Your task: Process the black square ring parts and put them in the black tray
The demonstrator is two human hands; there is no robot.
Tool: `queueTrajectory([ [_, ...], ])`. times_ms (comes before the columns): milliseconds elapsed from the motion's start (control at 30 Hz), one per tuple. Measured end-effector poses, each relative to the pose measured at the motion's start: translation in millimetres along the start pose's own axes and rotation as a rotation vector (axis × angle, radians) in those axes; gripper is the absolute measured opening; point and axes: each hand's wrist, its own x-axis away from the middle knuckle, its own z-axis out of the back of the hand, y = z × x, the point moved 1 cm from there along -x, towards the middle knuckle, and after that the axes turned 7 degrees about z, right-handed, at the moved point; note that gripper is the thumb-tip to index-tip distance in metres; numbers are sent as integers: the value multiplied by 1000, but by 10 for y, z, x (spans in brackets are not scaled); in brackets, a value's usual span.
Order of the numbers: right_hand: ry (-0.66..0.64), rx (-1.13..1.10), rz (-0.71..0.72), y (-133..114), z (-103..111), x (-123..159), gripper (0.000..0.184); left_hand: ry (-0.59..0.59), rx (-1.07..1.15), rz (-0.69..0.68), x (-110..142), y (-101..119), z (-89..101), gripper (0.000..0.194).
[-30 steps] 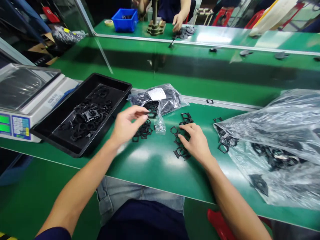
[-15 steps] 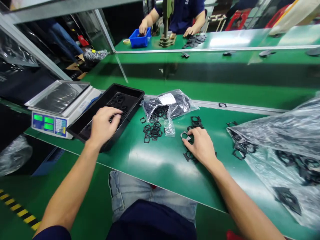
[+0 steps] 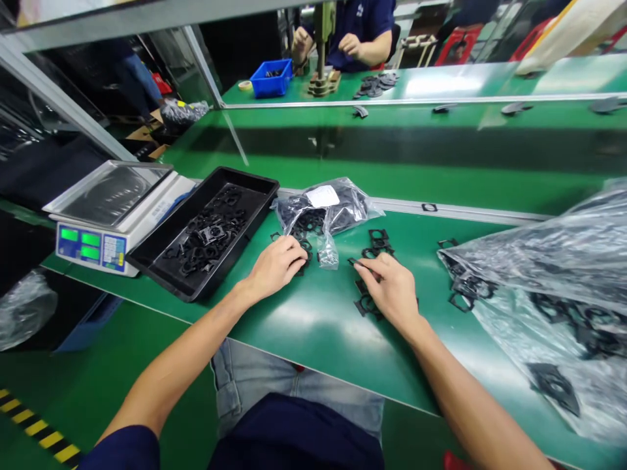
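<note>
2 bare hands of yours are over the green workbench [image 3: 304, 326]. Your right hand [image 3: 390, 287] pinches a thin black frame [image 3: 351, 261] between thumb and forefinger, just above the right pile of ring frames [image 3: 385, 241]. Your left hand [image 3: 275, 267] is at the left pile of ring frames [image 3: 306, 246], fingers bent and fairly narrow; you partly cover that pile, so I cannot tell whether you grip a piece.

Between the 2 piles and slightly beyond them lies a clear plastic bag [image 3: 360, 207] of black parts with 1 white label [image 3: 322, 196]. To your left, a black tray [image 3: 238, 247] holds many more frames, beside a digital scale [image 3: 110, 196]. To your right, a large clear bag [image 3: 529, 261] has black frames at its mouth. Across the bench, a co-worker's hand [image 3: 351, 44] is raised near a press stand [image 3: 321, 62].
</note>
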Motion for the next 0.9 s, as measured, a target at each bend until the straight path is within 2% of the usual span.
queueTrajectory([
  [133,-29,-138,-73,-37,-9,29,22,71,319,92,-93,173,84,15],
  [233,-58,-280,-118,-72,-26,32,28,52,614,185,-212,339,-34,17],
  [333,-66,-451,-166,-99,-31,25,34,48,761,159,-325,464,-226,19],
  [433,-24,-523,-245,-104,-20,30,29,144,717,74,-341,509,-392,17],
  [533,39,-557,-341,-94,-11,50,36,227,657,27,-248,495,-505,15],
  [600,66,-591,-403,-91,-10,64,42,229,632,15,-174,479,-543,14],
  [667,72,-606,-442,-101,-8,71,37,219,615,-5,-127,474,-551,12],
  [800,92,-515,-394,-152,14,59,23,237,594,-48,-113,488,-527,11],
  [900,97,-501,-394,-178,20,49,20,261,555,-45,-111,499,-524,13],
])
